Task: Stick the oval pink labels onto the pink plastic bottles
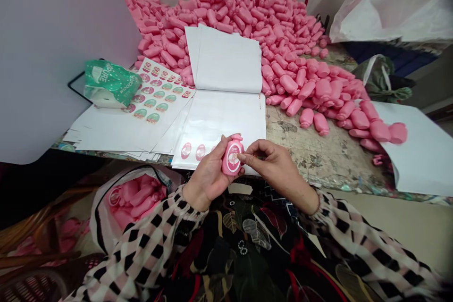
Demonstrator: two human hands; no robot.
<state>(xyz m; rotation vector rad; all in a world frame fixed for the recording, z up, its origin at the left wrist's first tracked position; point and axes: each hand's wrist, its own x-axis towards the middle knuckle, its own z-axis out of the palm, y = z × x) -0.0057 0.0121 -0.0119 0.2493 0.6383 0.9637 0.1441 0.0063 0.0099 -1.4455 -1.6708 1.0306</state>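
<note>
Wrapped around a small pink plastic bottle (230,170), my left hand (208,177) keeps it upright above the table's front edge. An oval pink-and-white sticker (233,156) lies on the bottle's front face. My right hand (276,165) comes in from the right with curled fingers, its thumb tip on the sticker. Whether its fingertips also touch the bottle's side cannot be made out. Just behind my left hand, a row of oval pink stickers (200,152) shows on the near edge of a white sheet (226,113), partly covered by that hand.
A large heap of pink bottles (244,9) fills the back and right of the table (311,155). Printed sticker sheets (159,87) and a green tissue pack (109,82) lie left. Below, a white bag (101,207) holds more bottles. White paper (421,146) covers the right end.
</note>
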